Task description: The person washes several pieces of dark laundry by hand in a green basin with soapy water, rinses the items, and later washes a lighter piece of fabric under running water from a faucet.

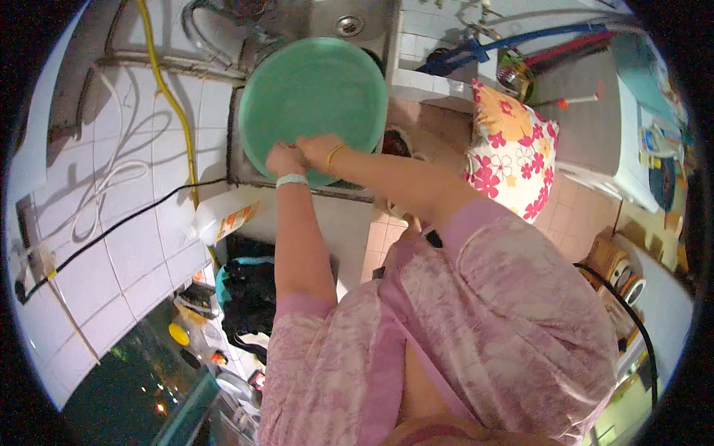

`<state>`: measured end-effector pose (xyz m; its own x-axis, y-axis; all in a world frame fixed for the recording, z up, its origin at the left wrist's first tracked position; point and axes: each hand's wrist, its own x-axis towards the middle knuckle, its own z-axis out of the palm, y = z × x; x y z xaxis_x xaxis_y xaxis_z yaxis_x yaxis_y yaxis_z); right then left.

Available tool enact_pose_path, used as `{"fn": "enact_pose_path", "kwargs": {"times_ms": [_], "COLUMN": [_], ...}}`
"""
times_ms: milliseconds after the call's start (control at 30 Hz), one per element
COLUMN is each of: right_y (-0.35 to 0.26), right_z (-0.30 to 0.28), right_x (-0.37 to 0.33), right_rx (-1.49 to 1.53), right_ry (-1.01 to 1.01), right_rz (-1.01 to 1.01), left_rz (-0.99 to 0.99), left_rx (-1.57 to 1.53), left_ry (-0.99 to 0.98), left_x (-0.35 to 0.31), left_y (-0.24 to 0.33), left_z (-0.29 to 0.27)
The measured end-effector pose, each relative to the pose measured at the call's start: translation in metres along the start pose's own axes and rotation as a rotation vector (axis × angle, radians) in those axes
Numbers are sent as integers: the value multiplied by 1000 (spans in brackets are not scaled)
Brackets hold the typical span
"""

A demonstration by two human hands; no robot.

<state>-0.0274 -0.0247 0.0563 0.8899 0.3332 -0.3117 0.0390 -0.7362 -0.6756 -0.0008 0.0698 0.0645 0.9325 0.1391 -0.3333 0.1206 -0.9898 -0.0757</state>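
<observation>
Both hands, left hand (285,158) and right hand (318,151), gripped the near rim of the green basin (312,93) over the sink (349,22) at the bench's (335,215) far edge.

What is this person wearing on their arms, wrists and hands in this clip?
Both forearms are bare below short pink sleeves with a paler mottled pattern. The left hand has a pale, light-coloured band round the wrist. The right hand has a thin yellow bangle at the wrist. No gloves; rings cannot be made out.
</observation>
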Motion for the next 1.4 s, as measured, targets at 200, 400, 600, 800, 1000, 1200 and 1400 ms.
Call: {"fn": "enact_pose_path", "kwargs": {"times_ms": [200, 400, 600, 800, 1000, 1200, 1400], "right_y": [-9, 19, 36, 99, 145, 204, 277], "right_z": [-19, 17, -13, -12, 1, 43, 37], "right_x": [-29, -27, -102, -195, -302, -386, -514], "right_rx": [261, 638, 1070, 606, 657, 940, 1256], "right_ry": [106, 489, 753, 749, 589, 535, 708], "right_rz": [139, 102, 217, 207, 233, 253, 628], "left_rz": [-267, -96, 384, 437, 433, 134, 302], "left_rx": [-1713, -1845, -1650, -1543, -1385, -1436, -1287], "left_ry": [-331, -399, -509, -804, -864, -956, -1032], "left_x": [16, -3, -56, -138, -195, -264, -327], "left_y": [-13, 17, 74, 133, 166, 179, 238], "left_z": [35, -17, -19, 14, 53, 92, 101]}}
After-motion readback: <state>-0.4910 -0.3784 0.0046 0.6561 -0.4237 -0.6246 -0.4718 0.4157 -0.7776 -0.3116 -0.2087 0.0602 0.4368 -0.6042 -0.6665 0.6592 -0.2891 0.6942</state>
